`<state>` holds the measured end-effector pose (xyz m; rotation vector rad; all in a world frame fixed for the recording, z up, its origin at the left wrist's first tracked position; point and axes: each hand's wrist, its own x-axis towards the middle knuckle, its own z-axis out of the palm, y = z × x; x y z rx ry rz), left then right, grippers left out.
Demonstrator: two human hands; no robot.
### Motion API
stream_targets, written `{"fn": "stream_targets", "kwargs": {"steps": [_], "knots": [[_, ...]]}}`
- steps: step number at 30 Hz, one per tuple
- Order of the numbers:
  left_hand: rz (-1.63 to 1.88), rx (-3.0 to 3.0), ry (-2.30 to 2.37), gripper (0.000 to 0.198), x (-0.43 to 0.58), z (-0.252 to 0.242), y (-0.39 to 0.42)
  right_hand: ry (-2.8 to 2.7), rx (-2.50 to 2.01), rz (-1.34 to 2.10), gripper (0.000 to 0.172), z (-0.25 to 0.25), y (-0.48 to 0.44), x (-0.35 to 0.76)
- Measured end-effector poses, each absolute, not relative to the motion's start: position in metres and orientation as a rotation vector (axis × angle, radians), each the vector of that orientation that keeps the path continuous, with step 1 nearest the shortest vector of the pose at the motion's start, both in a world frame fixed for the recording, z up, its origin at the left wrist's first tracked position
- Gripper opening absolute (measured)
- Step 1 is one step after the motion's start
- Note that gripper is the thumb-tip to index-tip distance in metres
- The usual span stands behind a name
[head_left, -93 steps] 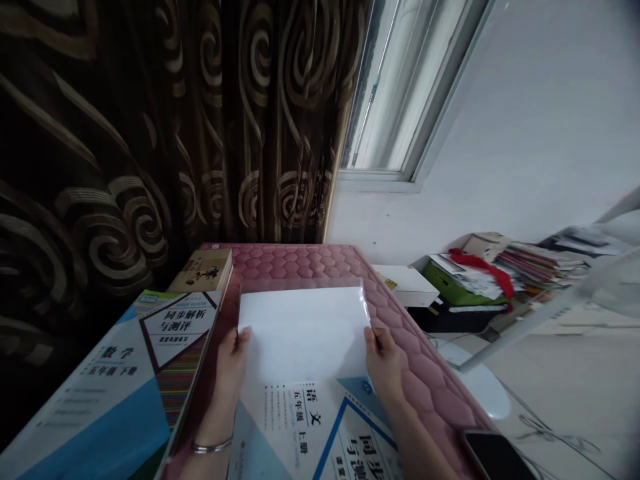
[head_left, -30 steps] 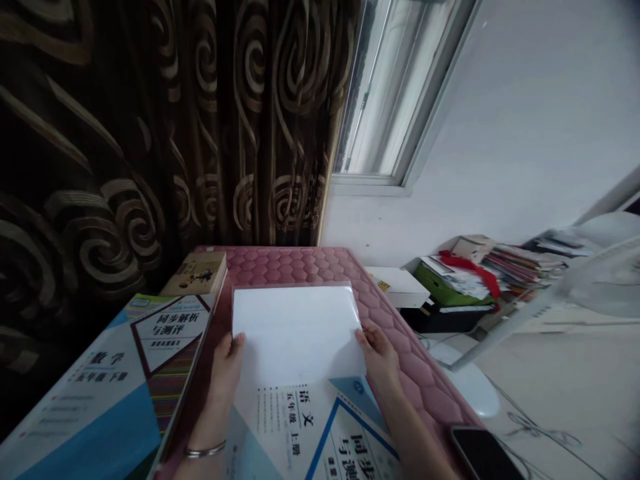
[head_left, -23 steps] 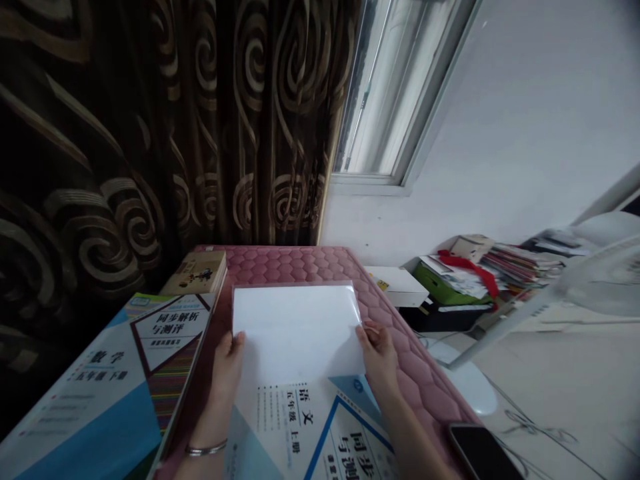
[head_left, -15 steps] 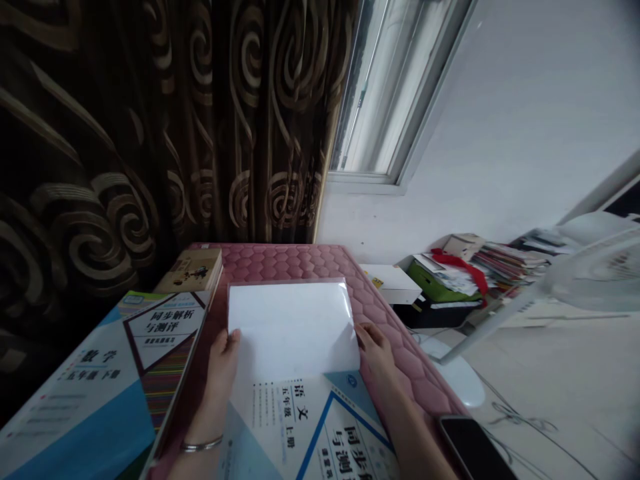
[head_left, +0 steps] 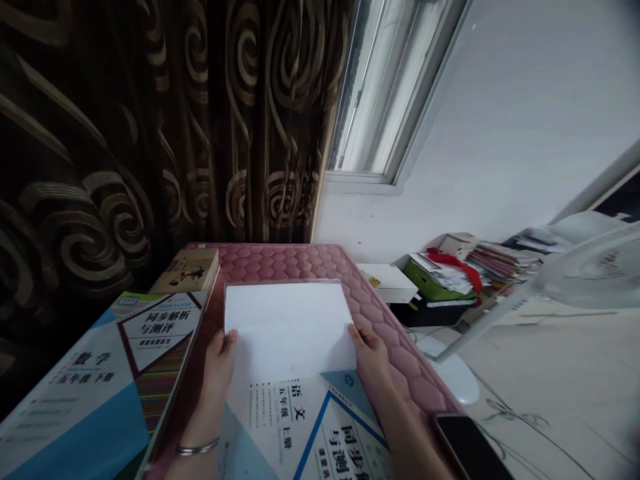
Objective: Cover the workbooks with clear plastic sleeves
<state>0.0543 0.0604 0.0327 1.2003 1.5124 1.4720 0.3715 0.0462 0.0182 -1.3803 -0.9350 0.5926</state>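
A white sheet of paper (head_left: 290, 327) with a clear plastic margin along its far edge is held between my two hands. My left hand (head_left: 220, 360), with a silver bangle on the wrist, pinches its left edge. On the opposite edge, the thumb and fingers of my right hand (head_left: 369, 352) are closed. Beneath and nearer to me lies a blue-and-white workbook (head_left: 305, 427), its upper part covered by the sheet. Whether the plastic margin belongs to a sleeve, I cannot tell.
Left of my arm, a mathematics workbook (head_left: 95, 393) lies in front of a brown book stack (head_left: 187, 270). A phone (head_left: 470, 447) rests by the right edge of the pink quilted surface (head_left: 280, 260). Beyond stand a white fan (head_left: 500, 313), a white box (head_left: 387, 283) and piled papers.
The view has shifted slightly, so everything sits a little further left. Both hands keep their hold on the sheet, which looks a bit flatter at its right edge.
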Motion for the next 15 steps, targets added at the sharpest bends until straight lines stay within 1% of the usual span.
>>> {"fn": "stream_targets", "kwargs": {"steps": [4,7,10,15], "knots": [[1.461,1.242,1.516,0.04,0.055,0.034,0.061,-0.947,-1.43,0.536,0.048,0.022,0.042,0.36],[1.468,1.233,1.521,0.039,0.056,0.037,0.06,-0.889,-1.401,0.508,0.044,0.024,0.043,0.357],[1.468,1.226,1.505,0.039,0.056,0.039,0.059,-0.776,-1.321,0.59,0.041,0.023,0.045,0.359],[1.451,1.208,1.521,0.039,0.055,0.038,0.059,-0.697,-1.233,0.791,0.043,0.02,0.048,0.366]]}}
